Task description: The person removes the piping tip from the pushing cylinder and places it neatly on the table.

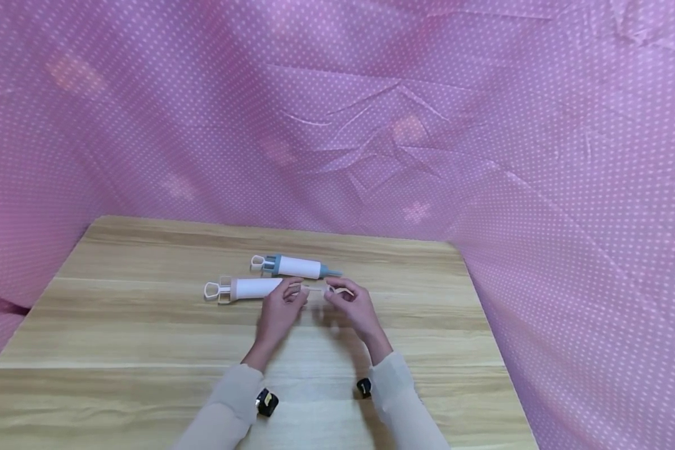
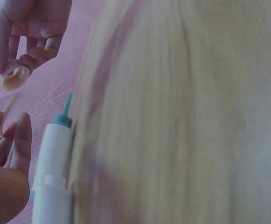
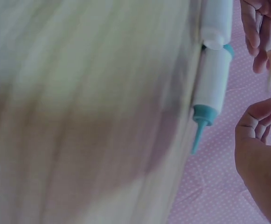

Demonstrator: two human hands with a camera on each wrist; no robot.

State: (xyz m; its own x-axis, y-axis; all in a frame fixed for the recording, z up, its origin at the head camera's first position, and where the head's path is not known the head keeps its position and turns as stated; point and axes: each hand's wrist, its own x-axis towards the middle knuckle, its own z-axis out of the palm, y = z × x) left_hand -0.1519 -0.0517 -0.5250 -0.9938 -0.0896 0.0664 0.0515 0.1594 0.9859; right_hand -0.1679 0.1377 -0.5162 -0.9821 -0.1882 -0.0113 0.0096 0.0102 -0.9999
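My left hand [image 1: 279,317] pinches a slim, tapered beige nozzle [image 2: 8,111] whose tip points toward the other hand. Opposite it, my right hand [image 1: 361,314] holds a beige ring-shaped cap [image 2: 16,79] between thumb and fingers, with a short gap between the two parts. Just behind the left hand lies a syringe-like tube with a white barrel [image 1: 255,288], beige collar and white pull handle; its front end is hidden by that hand in the head view. Farther back is a second such tube [image 1: 299,267] with teal ends and a teal nozzle [image 1: 333,273].
Both tubes lie on their sides on a wood-grain table [image 1: 129,350], handles to the left. A pink dotted cloth [image 1: 337,125] hangs round the back and sides of the table. Small black devices [image 1: 267,402] sit at the wrists.
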